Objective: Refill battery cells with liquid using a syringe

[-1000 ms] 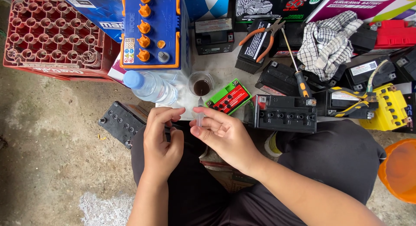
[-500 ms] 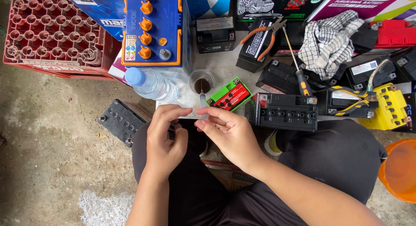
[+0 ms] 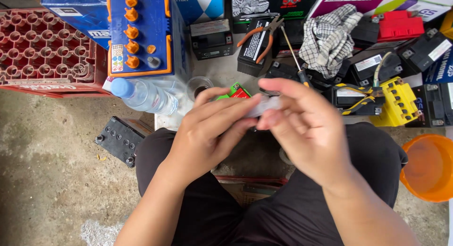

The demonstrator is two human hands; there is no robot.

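Both of my hands are raised in front of me, fingertips meeting over my lap. Between them is a small clear tube-like piece [image 3: 268,105], blurred, lying roughly level. My left hand [image 3: 207,133] pinches its left end with fingers and thumb. My right hand [image 3: 306,128] grips its right end and covers most of it. Just behind my left fingers a small glass cup [image 3: 198,85] with dark contents stands on the ground, beside a green and red little battery [image 3: 237,91].
A blue battery with orange caps [image 3: 137,33] and a red crate [image 3: 42,48] sit at the far left, with a water bottle [image 3: 146,96] lying near them. Pliers [image 3: 257,36], a screwdriver [image 3: 292,57], a checked cloth [image 3: 328,38], several batteries and an orange bucket [image 3: 427,168] surround me.
Both hands have risen from beside the cup toward the camera, carrying the clear piece. It stood upright before and now lies about level between the fingertips.
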